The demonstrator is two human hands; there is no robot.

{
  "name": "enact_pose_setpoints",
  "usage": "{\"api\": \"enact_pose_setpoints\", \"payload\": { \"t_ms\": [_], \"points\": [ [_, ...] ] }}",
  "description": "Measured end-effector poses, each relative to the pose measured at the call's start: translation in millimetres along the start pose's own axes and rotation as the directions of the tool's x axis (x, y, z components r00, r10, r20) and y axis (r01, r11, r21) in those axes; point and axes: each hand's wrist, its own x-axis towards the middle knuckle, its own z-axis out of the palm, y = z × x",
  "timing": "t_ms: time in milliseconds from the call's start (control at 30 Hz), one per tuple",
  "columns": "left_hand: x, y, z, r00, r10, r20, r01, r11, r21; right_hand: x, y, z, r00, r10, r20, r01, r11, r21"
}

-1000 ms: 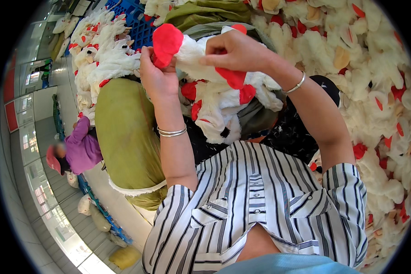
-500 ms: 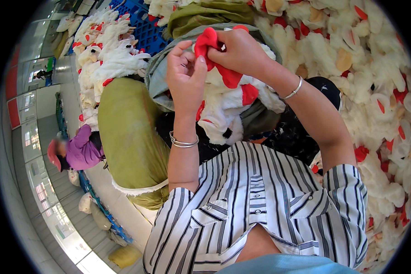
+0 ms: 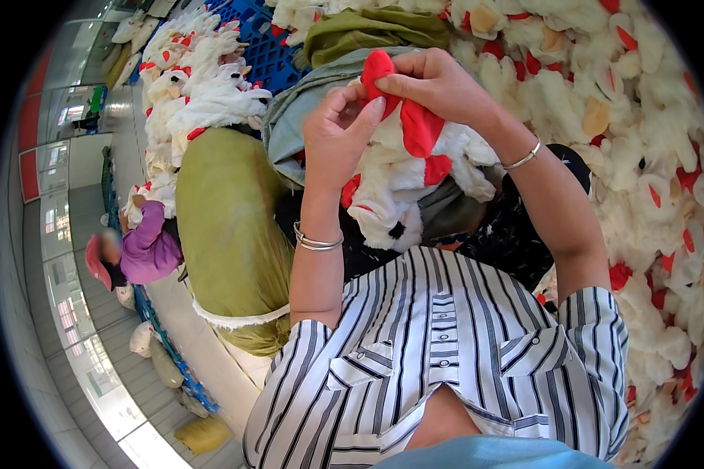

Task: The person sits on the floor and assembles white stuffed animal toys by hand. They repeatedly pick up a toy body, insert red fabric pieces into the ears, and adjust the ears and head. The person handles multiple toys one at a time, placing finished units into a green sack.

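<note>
Pinched between both my hands is a red fabric piece [image 3: 422,131], one end pointing up and a wider flap hanging down. My left hand [image 3: 336,129] grips it from the left with thumb and fingertips. From above right, my right hand [image 3: 444,84] holds its upper part, thumb pressed on the cloth. Beneath them a white plush skin [image 3: 383,205] with red patches and a black spot lies across my lap. It spills over an opened grey-green sack [image 3: 285,129], whose inside is mostly hidden.
A full olive-green sack [image 3: 231,211] stands at my left, another olive cloth bundle [image 3: 371,31] ahead. Many white plush skins [image 3: 559,102] with red parts heap up on the right. More plush skins [image 3: 207,102] lie far left by a blue pallet [image 3: 252,35]. A person in purple [image 3: 152,246] is beyond.
Both hands and the red fabric piece have shifted slightly right in view. The piece has turned; its flap hangs further down, and the left fingers have closed nearer to the right hand.
</note>
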Motion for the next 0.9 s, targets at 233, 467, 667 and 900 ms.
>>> {"api": "enact_pose_setpoints", "payload": {
  "t_ms": [233,467,667,900],
  "points": [
    [4.0,37.7,-70.3,0.955,-0.047,-0.294,0.214,0.795,0.568,-5.4,8.0,-56.4,0.985,-0.042,-0.168,0.013,0.985,-0.171],
    [1.5,10.0,-137.1,0.905,0.125,-0.408,-0.076,0.988,0.134,-1.0,34.8,-107.0,0.921,-0.094,-0.378,-0.009,0.965,-0.261],
    [6.4,40.1,-116.0,0.913,0.143,-0.383,-0.258,0.928,-0.267,-6.9,46.5,1.7,0.761,0.506,0.407,0.031,0.597,-0.802],
    [20.8,-13.0,-141.8,0.905,-0.052,-0.423,-0.165,0.872,-0.46,-39.6,22.5,58.3,0.558,0.446,0.699,-0.127,0.879,-0.46]
  ]
}}
